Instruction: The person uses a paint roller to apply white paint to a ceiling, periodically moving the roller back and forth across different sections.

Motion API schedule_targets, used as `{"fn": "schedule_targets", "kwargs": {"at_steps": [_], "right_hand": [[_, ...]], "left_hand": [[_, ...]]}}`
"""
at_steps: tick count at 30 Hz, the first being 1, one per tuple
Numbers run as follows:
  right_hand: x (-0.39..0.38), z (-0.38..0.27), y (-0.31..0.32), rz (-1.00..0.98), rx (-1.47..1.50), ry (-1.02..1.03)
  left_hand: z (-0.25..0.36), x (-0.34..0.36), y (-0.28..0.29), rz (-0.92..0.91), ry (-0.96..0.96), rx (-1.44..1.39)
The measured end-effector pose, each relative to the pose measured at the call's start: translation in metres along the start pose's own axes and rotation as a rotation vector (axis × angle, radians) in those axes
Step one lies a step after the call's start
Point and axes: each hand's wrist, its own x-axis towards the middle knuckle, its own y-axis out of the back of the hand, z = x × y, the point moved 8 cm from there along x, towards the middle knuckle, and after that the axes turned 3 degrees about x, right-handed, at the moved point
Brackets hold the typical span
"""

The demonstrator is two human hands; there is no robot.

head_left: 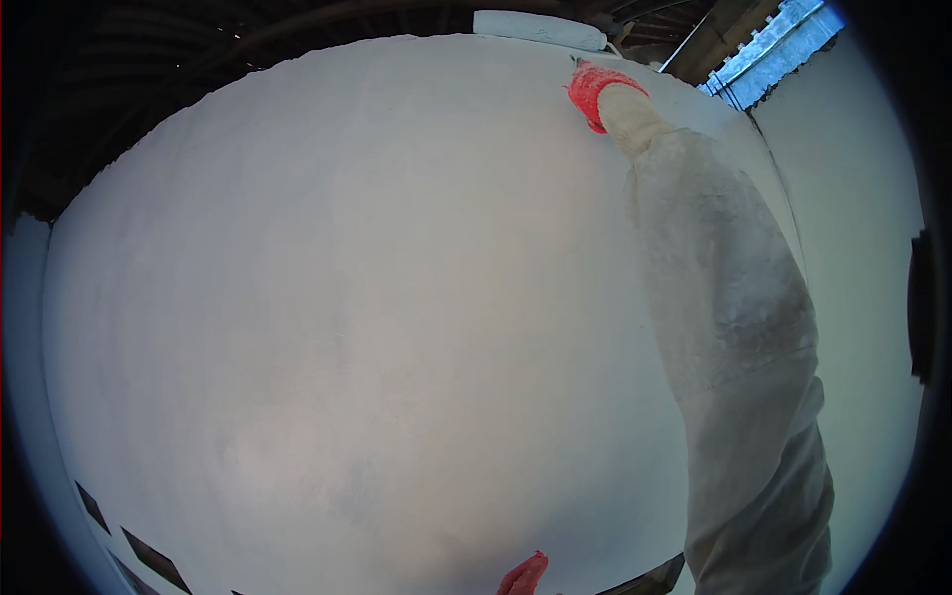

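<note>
At the top, my right hand [601, 97], in a red glove with a pale cuff, is closed on what looks like a roller's handle, mostly hidden. Just above it, a long white roller [538, 28] lies across the upper edge of the pale wall [347, 248]. My sleeved right arm reaches up along the right. At the bottom, my left hand [522, 575], also red-gloved, shows only partly, its fingers extended and close together near the wall, with nothing visible in them; I cannot tell if they touch it.
A dark roof underside [169, 59] shows above the wall. A bluish corrugated sheet [769, 55] sits at the top right. A second pale wall [863, 198] meets this one along a cracked corner. Dark angular shapes [154, 560] show along the lower edge.
</note>
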Motion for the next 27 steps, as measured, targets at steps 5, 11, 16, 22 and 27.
{"fn": "schedule_targets", "kwargs": {"at_steps": [5, 11, 16, 22, 27], "right_hand": [[0.022, -0.005, 0.004, 0.059, -0.335, 0.201], [-0.03, 0.009, -0.026, -0.008, 0.961, -0.372], [-0.102, 0.048, 0.011, 0.282, 1.196, -0.106], [-0.28, 0.123, 0.028, 0.357, 1.102, -0.173], [-0.481, 0.174, -0.026, 0.218, 1.035, -0.481]], "left_hand": [[-0.005, -0.02, 0.009, 0.056, -0.002, 0.007], [0.0, -0.023, 0.023, 0.056, 0.009, 0.067], [0.009, -0.041, 0.02, 0.08, -0.096, 0.019], [0.004, -0.056, -0.049, -0.116, 0.063, -0.254], [0.004, -0.066, -0.098, -0.227, 0.061, -0.229]]}}
